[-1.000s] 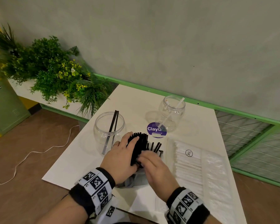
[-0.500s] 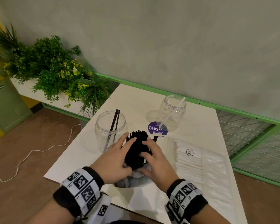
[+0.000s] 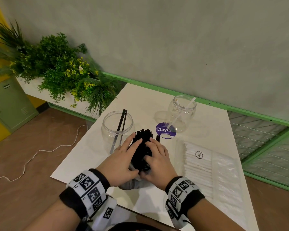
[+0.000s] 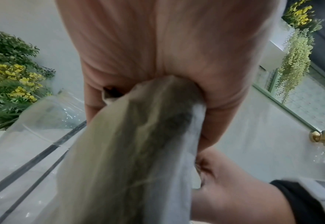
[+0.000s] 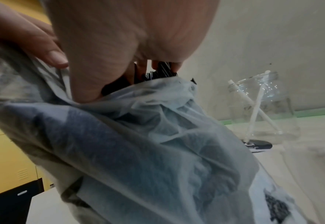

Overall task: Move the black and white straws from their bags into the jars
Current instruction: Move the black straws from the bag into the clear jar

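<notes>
Head view, frame centre: the left hand point(image 3: 122, 164) and right hand point(image 3: 157, 161) both clasp the bundle of black straws point(image 3: 143, 147), fingers curled round it from either side; its lower end sits in a thin plastic bag point(image 5: 157, 151); up and left of the bundle a clear jar point(image 3: 118, 129) holds two black straws; further right a second jar point(image 3: 182, 112) holds white straws; the bag of white straws point(image 3: 200, 165) lies at right on the white table point(image 3: 83, 157).

The right hand point(image 5: 119, 45) reaches into the open top of a thin translucent plastic bag point(image 5: 148, 151), its fingertips point(image 5: 157, 65) on black straws point(image 5: 157, 72). The left hand point(image 5: 23, 39) holds the bag's edge. Behind stands a clear jar point(image 5: 272, 121) with two white straws point(image 5: 257, 106).
</notes>
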A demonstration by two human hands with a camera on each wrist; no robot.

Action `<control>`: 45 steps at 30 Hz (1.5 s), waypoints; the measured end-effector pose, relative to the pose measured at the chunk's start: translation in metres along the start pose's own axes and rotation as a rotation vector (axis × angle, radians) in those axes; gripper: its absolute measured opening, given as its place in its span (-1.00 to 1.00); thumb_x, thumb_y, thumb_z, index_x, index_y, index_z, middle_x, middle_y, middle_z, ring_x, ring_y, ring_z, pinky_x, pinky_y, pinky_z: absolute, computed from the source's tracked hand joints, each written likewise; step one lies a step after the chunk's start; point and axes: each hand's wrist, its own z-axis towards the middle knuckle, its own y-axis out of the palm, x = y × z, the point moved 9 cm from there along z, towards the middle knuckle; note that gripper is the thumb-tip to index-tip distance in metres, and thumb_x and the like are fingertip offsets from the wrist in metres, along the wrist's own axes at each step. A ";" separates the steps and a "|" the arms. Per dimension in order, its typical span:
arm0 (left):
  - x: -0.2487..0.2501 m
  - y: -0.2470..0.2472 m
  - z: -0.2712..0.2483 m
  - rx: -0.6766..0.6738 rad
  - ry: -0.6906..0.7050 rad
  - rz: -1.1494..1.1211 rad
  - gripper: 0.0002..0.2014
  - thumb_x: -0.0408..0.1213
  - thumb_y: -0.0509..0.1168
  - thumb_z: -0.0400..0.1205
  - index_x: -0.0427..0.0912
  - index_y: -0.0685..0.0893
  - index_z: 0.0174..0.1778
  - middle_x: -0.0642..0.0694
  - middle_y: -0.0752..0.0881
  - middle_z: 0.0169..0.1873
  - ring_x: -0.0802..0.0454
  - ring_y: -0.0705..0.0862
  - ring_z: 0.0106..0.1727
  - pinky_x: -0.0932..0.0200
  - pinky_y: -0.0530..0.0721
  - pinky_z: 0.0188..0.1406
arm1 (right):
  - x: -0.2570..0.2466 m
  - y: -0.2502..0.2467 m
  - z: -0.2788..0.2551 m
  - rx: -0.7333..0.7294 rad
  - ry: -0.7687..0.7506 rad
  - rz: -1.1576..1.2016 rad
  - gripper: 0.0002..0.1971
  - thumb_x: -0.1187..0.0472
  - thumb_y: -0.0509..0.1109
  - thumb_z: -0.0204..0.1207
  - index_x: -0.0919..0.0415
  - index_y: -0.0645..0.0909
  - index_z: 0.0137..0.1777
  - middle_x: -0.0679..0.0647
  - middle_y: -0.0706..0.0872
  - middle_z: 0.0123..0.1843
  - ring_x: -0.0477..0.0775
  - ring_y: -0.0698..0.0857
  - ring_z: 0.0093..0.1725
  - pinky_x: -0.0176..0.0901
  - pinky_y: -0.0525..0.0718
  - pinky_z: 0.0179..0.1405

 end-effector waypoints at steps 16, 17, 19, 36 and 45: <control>0.001 -0.002 0.001 0.026 -0.044 0.032 -0.24 -0.18 0.18 0.63 0.20 -0.13 0.65 0.23 -0.31 0.64 -0.14 0.27 0.59 0.01 0.48 0.41 | 0.035 -0.058 0.003 0.322 -0.025 0.086 -0.33 0.37 0.49 0.45 0.07 0.34 0.52 0.17 0.34 0.54 0.24 0.45 0.47 0.12 0.47 0.47; 0.001 -0.001 0.001 0.026 -0.045 0.033 -0.24 -0.17 0.18 0.63 0.20 -0.13 0.65 0.23 -0.31 0.63 -0.16 0.27 0.58 -0.01 0.48 0.41 | 0.034 -0.052 0.007 0.253 -0.056 0.062 -0.37 0.37 0.47 0.47 0.08 0.38 0.51 0.16 0.36 0.54 0.25 0.46 0.46 0.13 0.49 0.45; 0.001 0.000 0.001 0.024 -0.046 0.031 -0.24 -0.17 0.18 0.63 0.21 -0.14 0.65 0.24 -0.31 0.63 -0.18 0.28 0.57 -0.03 0.48 0.41 | 0.033 -0.044 0.011 0.162 -0.083 0.069 -0.52 0.33 0.35 0.56 0.13 0.44 0.49 0.15 0.42 0.53 0.23 0.48 0.44 0.15 0.53 0.40; -0.004 -0.007 -0.006 0.046 -0.080 -0.018 -0.23 -0.19 0.20 0.62 0.16 -0.11 0.66 0.21 -0.27 0.64 -0.10 0.24 0.60 0.02 0.47 0.41 | 0.051 -0.034 0.030 0.216 0.329 0.643 -0.70 0.40 0.31 0.58 0.05 0.60 0.22 -0.09 0.73 -0.01 -0.18 0.68 -0.03 -0.28 0.61 0.07; -0.008 -0.008 -0.004 0.040 -0.103 -0.024 -0.24 -0.11 0.19 0.64 0.16 -0.12 0.66 0.20 -0.27 0.64 -0.11 0.27 0.58 -0.01 0.43 0.45 | 0.070 -0.035 0.024 0.262 0.435 0.777 -0.87 0.31 0.30 0.65 0.11 0.60 0.11 -0.14 0.73 -0.05 -0.09 0.67 -0.06 -0.51 0.54 -0.02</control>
